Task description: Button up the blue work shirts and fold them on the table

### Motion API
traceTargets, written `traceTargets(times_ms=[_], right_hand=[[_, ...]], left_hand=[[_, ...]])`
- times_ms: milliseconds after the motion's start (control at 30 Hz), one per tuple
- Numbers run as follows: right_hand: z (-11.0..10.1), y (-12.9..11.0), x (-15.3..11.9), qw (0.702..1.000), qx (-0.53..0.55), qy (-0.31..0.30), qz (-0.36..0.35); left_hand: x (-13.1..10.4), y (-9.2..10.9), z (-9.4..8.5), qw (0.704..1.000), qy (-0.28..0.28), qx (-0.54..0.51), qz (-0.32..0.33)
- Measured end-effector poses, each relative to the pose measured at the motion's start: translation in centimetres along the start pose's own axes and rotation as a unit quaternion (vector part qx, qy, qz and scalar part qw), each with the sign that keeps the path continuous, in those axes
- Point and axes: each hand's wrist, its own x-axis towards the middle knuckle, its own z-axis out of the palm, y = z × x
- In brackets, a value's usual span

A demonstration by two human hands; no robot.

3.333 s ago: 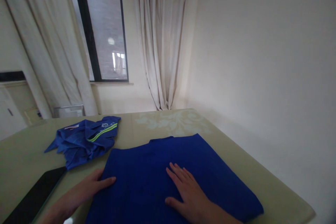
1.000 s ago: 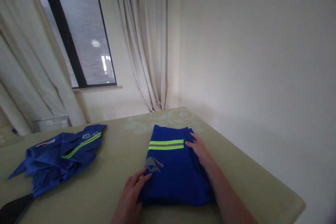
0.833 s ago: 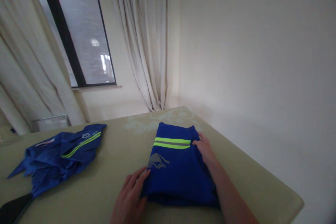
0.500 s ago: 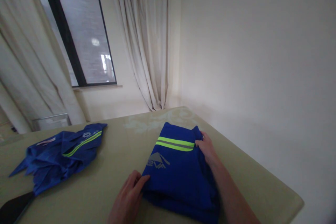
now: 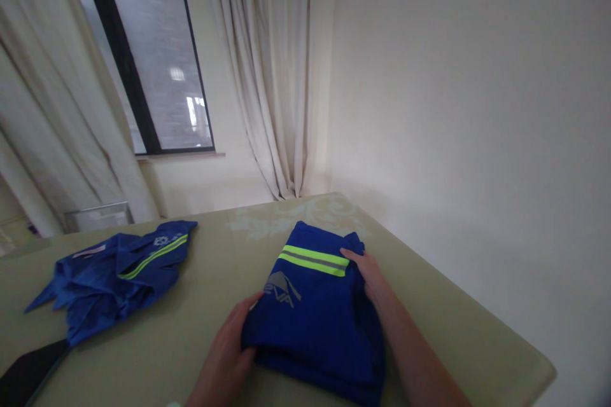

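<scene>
A folded blue work garment lies on the table, with a neon-yellow and grey stripe across its upper part and a grey logo below. My left hand grips its left edge near the lower corner, thumb and fingers apart around the cloth. At the upper right edge, beside the stripe's end, my right hand holds the fabric, with one finger lying on top. The other fingertips of both hands are partly hidden by the cloth.
A second blue garment lies crumpled on the left of the pale green table, near a black flat object. Behind stand a window, long curtains and a wall on the right. The table's right edge slopes toward me.
The folded garment has shifted slightly left and its lower left corner has moved outward. My left hand has turned around that edge; my right finger now reaches farther over the stripe.
</scene>
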Motion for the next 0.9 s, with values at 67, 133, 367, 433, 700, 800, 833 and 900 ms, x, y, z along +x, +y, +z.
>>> traceTargets(times_ms=[67,133,367,433,700,800,833,900], right_hand=[[0.1,0.0,0.0,0.999,-0.028,-0.019,0.0],[0.1,0.1,0.0,0.997,-0.067,-0.018,-0.017],[-0.6,0.2,0.4,0.967,-0.24,0.051,-0.072],[-0.5,0.2,0.3,0.955,-0.279,0.065,-0.074],[0.8,0.4,-0.8,0.921,-0.377,0.04,-0.091],[0.9,0.2,-0.9,0.914,-0.394,0.023,-0.095],[0.9,0.1,-0.9,0.914,-0.395,0.016,-0.093],[0.8,-0.1,-1.0,0.916,-0.391,0.004,-0.088]], left_hand=[[0.1,-0.2,-0.6,1.0,0.008,0.013,-0.004],[0.2,-0.5,-1.2,0.999,0.005,0.04,-0.012],[-0.3,-2.2,-2.9,0.969,0.034,0.241,-0.026],[-0.7,-2.3,-3.1,0.948,0.052,0.315,-0.012],[-0.8,2.2,1.0,0.87,-0.036,0.382,0.309],[-0.8,3.3,2.2,0.847,-0.075,0.364,0.38],[-0.8,3.3,2.2,0.845,-0.082,0.358,0.389],[-1.0,3.3,2.0,0.842,-0.098,0.349,0.4]])
